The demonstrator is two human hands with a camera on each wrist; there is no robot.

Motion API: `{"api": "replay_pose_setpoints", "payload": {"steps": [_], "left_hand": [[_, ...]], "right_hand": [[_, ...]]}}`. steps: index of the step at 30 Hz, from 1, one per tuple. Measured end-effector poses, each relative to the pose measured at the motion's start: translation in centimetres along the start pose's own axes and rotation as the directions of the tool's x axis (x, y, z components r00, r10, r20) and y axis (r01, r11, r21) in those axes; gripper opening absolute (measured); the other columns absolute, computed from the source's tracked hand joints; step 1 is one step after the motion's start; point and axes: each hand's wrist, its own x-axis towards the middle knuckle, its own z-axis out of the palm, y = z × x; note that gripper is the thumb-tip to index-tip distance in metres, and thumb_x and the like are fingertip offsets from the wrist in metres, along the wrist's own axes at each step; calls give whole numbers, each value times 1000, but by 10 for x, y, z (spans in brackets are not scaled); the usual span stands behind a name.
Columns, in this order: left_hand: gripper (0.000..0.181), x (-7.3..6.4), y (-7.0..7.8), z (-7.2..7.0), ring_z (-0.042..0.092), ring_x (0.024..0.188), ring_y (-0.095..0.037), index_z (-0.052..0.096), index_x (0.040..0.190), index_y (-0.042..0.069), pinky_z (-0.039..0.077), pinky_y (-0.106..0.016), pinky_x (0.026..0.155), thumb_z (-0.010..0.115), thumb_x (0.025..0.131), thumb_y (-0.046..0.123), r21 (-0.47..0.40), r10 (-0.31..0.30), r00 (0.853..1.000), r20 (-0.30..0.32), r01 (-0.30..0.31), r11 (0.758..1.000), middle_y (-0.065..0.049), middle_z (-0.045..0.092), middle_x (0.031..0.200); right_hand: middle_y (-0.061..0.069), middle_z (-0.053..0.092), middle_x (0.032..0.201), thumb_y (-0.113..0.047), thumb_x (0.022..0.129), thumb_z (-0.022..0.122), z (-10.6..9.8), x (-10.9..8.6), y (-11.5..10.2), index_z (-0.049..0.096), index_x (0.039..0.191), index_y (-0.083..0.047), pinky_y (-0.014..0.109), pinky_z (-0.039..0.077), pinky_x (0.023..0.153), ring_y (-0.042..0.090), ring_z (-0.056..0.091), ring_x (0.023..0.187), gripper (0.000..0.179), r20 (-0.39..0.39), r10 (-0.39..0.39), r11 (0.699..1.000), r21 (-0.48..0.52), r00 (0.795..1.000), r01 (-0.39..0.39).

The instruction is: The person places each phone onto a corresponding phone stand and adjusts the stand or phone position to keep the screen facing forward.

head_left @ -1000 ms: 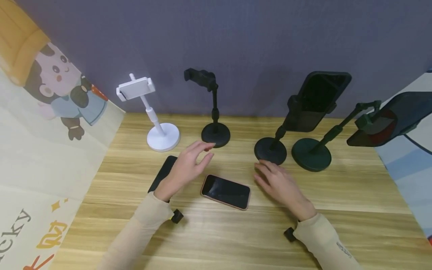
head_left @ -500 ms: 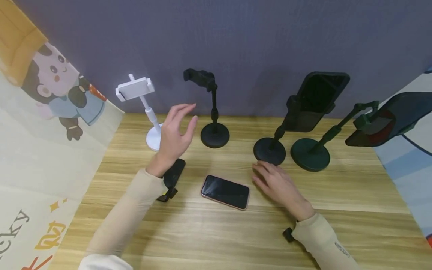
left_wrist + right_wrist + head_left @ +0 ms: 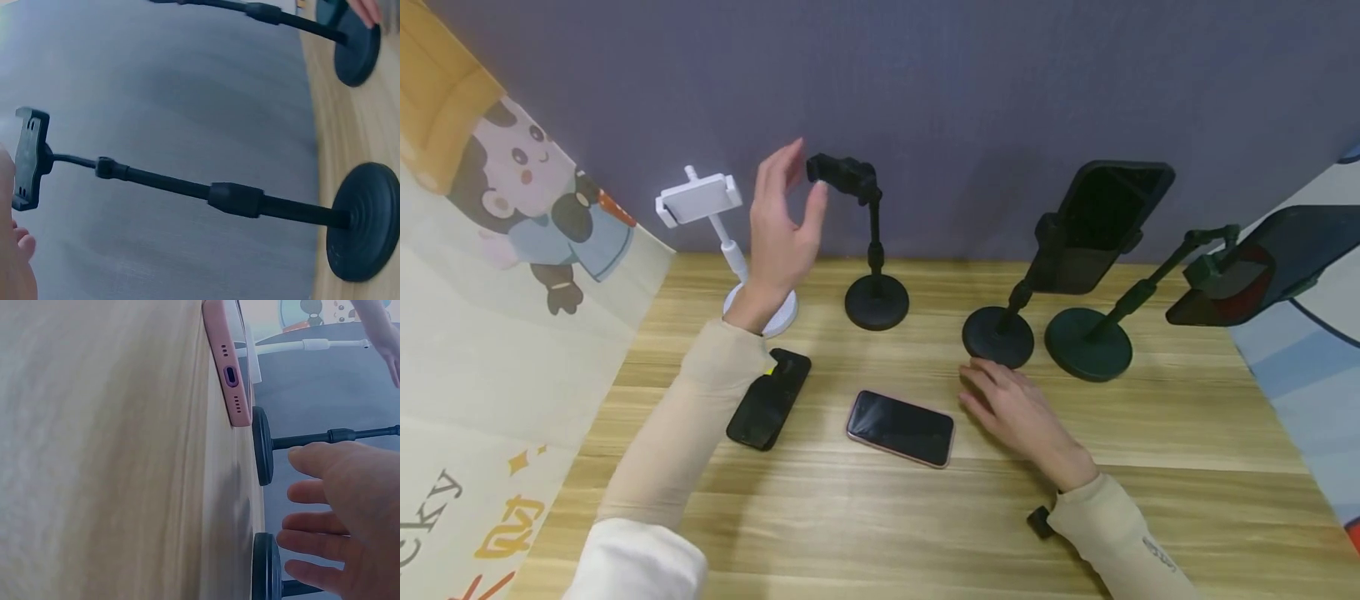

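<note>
**Left hand raised at the clamp of a bare black phone stand**

Head view: on a wooden tabletop (image 3: 887,533), a slim black phone stand (image 3: 876,250) stands upright at upper centre, its clamp (image 3: 846,175) carrying no phone. The person's left hand (image 3: 781,237) is raised just left of that clamp, its grip spread, thumb and fingers apart, holding nothing. Whether skin meets the clamp cannot be told, even from the left wrist view.

Lower right of centre, the right hand (image 3: 1018,412) lies low, fingers relaxed, grip likewise holding nothing, near the round base of a second black stand (image 3: 998,337), which bears a phone (image 3: 1093,233).

A pink-cased phone (image 3: 901,428) lies face up at lower centre; a black phone (image 3: 769,404) lies slanted to its left, partly under the left forearm. A white stand (image 3: 700,200) is at upper left, and a dark green stand (image 3: 1090,343) holding another phone is at far right.

The step in hand appears to be approaching the bare clamp; the next move likely calls for closing thumb and fingers on it, gently, so the stand does not tip.
</note>
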Motion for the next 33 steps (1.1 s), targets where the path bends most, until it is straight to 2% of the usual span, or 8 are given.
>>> {"api": "replay_pose_setpoints", "payload": {"steps": [3,7,9,14,19,24,31,33], "left_hand": [[45,6,-2,1,53,133,-41,47,143,-15,44,-40,115,57,103,3,-56,-116,993,37,118,991,-32,52,142],[44,9,2,0,54,136,-27,47,148,-6,42,-31,115,53,107,11,-168,-294,950,101,308,937,-22,55,146],[43,12,3,0,54,137,-21,48,149,-3,41,-28,115,50,109,12,-222,-332,936,121,351,910,-19,56,146],[37,17,-1,1,58,131,-20,55,143,-5,45,-31,113,49,109,9,-315,-319,940,117,340,886,-21,61,140],[31,19,-7,0,69,109,-16,64,134,-6,53,-33,102,53,108,7,-374,-354,927,125,375,848,-23,68,129],[30,20,-9,-1,69,101,-9,65,131,-9,56,-32,98,58,105,5,-386,-370,921,120,387,837,-26,67,127],[29,19,-9,0,71,97,-9,68,126,-10,56,-31,97,64,102,5,-410,-420,902,104,423,808,-28,66,127],[29,18,-8,0,71,97,-9,67,126,-11,57,-31,96,65,101,4,-414,-423,901,99,424,806,-29,66,128]], "right_hand": [[22,64,134,-29,97,74,0,0,1,68,131,-3,59,54,95,40,67,116,43,8,1,1000,3,1000,-1],[22,64,134,-29,96,74,1,1,1,68,131,-3,59,54,95,40,67,116,43,13,2,1000,3,1000,-2],[22,64,134,-28,96,75,2,3,2,69,131,-3,59,55,95,40,67,116,43,5,-1,1000,3,1000,1],[22,64,134,-27,96,75,3,8,4,68,131,-2,59,54,95,41,66,117,44,-5,-5,1000,23,1000,5],[21,63,137,-26,97,74,6,17,7,65,135,0,57,52,100,40,64,122,47,34,-8,997,74,999,5],[23,60,141,-25,97,73,8,34,7,62,139,2,57,50,104,41,61,126,51,74,-41,993,114,996,33],[23,55,148,-28,100,70,13,56,5,56,145,1,56,47,109,40,55,134,56,151,-43,989,145,988,21],[24,53,150,-29,100,70,15,61,4,54,147,1,56,45,110,40,53,136,58,169,-55,987,158,984,28]]}}
